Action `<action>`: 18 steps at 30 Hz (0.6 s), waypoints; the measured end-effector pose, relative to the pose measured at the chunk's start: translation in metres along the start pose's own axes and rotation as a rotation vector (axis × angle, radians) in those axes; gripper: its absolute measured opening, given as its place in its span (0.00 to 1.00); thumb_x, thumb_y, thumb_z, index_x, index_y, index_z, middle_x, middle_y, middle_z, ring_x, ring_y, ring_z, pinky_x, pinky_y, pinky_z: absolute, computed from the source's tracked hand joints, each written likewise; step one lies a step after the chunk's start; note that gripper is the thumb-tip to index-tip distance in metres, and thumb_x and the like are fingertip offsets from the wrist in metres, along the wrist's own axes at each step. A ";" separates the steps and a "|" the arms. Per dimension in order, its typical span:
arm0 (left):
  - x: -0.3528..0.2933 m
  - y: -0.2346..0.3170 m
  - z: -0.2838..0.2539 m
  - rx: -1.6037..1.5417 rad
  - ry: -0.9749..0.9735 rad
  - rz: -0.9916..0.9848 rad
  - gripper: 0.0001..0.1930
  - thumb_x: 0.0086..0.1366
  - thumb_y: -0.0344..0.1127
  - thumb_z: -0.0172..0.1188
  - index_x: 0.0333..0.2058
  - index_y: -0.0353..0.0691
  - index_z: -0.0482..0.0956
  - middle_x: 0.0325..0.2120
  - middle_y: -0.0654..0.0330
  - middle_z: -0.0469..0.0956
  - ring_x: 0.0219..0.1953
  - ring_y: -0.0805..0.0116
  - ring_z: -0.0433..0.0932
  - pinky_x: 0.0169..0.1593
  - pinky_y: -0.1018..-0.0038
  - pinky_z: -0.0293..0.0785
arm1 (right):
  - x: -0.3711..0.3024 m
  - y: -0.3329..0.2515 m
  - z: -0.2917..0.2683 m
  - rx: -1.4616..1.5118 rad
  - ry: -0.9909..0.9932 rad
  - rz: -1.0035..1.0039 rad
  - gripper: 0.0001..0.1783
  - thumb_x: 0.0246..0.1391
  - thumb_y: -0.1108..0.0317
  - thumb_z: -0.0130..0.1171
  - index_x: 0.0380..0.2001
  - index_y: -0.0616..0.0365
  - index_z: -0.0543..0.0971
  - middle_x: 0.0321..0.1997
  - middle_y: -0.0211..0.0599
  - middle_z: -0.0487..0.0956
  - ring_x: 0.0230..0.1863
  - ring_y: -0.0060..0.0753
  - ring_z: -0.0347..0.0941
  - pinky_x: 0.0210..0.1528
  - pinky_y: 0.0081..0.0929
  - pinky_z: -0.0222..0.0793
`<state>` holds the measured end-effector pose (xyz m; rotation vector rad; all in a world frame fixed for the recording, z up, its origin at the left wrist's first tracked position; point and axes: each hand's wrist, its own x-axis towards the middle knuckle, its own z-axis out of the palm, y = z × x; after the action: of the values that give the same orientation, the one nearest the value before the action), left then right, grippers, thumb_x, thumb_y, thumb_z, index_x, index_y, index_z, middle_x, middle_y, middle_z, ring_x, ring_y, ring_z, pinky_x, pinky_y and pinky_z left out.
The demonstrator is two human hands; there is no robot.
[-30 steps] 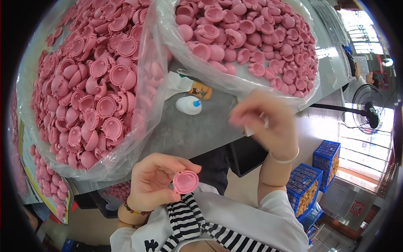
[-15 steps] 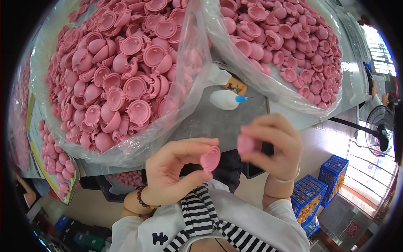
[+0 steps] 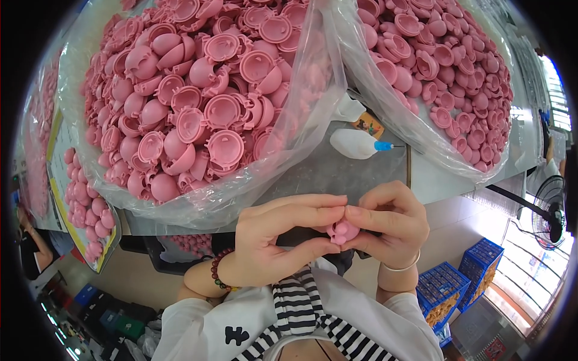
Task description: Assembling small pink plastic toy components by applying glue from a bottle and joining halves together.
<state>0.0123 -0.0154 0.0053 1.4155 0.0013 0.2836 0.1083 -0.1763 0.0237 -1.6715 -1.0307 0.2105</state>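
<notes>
My left hand (image 3: pixel 283 237) and my right hand (image 3: pixel 390 224) meet above the near edge of the table. Between their fingertips are small pink plastic shells (image 3: pixel 342 232), pressed against each other. Both hands are closed on them, and the fingers cover most of their surface, so how they fit together is hidden. Beyond my left hand lies a heap of pink half-shells (image 3: pixel 221 111) with open cups and small tabs, in a clear plastic bag (image 3: pixel 198 207). A second bagged heap of smaller pink shells (image 3: pixel 442 78) lies at the far right.
A white squeeze bottle (image 3: pixel 352 144) with a blue needle tip lies on the grey table (image 3: pixel 301 180), beside a small orange box (image 3: pixel 368 125). More pink pieces (image 3: pixel 90 210) sit on a tray at the left. Blue crates (image 3: pixel 442 292) and a fan (image 3: pixel 546 213) stand at the right.
My right hand has moved left and down with its pink piece, bringing it against the shell in my left hand. The view has shifted, so the heaps appear farther right.
</notes>
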 end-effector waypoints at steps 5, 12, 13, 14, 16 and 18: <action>0.008 0.001 -0.007 -0.124 -0.121 -0.001 0.24 0.43 0.24 0.67 0.42 0.28 0.72 0.43 0.41 0.70 0.39 0.65 0.75 0.43 0.76 0.71 | 0.002 -0.004 0.005 0.144 0.015 0.027 0.19 0.29 0.74 0.68 0.32 0.60 0.78 0.25 0.34 0.74 0.20 0.27 0.69 0.22 0.19 0.65; 0.009 0.003 0.000 -0.160 0.019 -0.097 0.25 0.43 0.32 0.68 0.41 0.28 0.74 0.37 0.46 0.75 0.36 0.64 0.74 0.41 0.74 0.69 | -0.002 0.002 0.021 -0.073 0.191 -0.260 0.14 0.27 0.79 0.63 0.25 0.59 0.76 0.25 0.36 0.74 0.20 0.32 0.69 0.20 0.21 0.64; 0.010 0.002 -0.003 -0.159 0.018 -0.095 0.25 0.43 0.32 0.68 0.41 0.28 0.74 0.37 0.46 0.75 0.36 0.64 0.74 0.41 0.74 0.69 | 0.000 0.003 0.022 -0.079 0.195 -0.286 0.14 0.26 0.80 0.63 0.25 0.59 0.76 0.24 0.35 0.74 0.20 0.31 0.69 0.19 0.21 0.64; 0.010 0.000 -0.007 -0.061 -0.031 -0.006 0.24 0.43 0.33 0.68 0.40 0.28 0.74 0.36 0.46 0.76 0.35 0.64 0.74 0.40 0.75 0.69 | 0.000 0.004 0.023 -0.085 0.200 -0.311 0.14 0.26 0.80 0.63 0.25 0.59 0.76 0.24 0.35 0.74 0.20 0.31 0.69 0.19 0.21 0.64; 0.012 -0.002 -0.013 0.040 -0.080 0.086 0.24 0.43 0.33 0.68 0.39 0.27 0.74 0.36 0.46 0.76 0.34 0.64 0.74 0.38 0.75 0.69 | 0.001 0.005 0.025 -0.081 0.205 -0.311 0.13 0.27 0.80 0.62 0.24 0.59 0.77 0.24 0.35 0.74 0.20 0.31 0.69 0.19 0.21 0.64; 0.013 -0.002 -0.015 0.099 -0.094 0.153 0.22 0.43 0.34 0.68 0.37 0.27 0.75 0.36 0.46 0.76 0.33 0.64 0.74 0.36 0.75 0.70 | 0.002 0.005 0.025 -0.074 0.209 -0.314 0.13 0.28 0.80 0.61 0.24 0.59 0.77 0.24 0.36 0.73 0.20 0.31 0.69 0.19 0.20 0.64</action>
<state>0.0222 0.0016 0.0034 1.5286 -0.1733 0.3470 0.0963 -0.1572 0.0108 -1.5354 -1.1336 -0.2061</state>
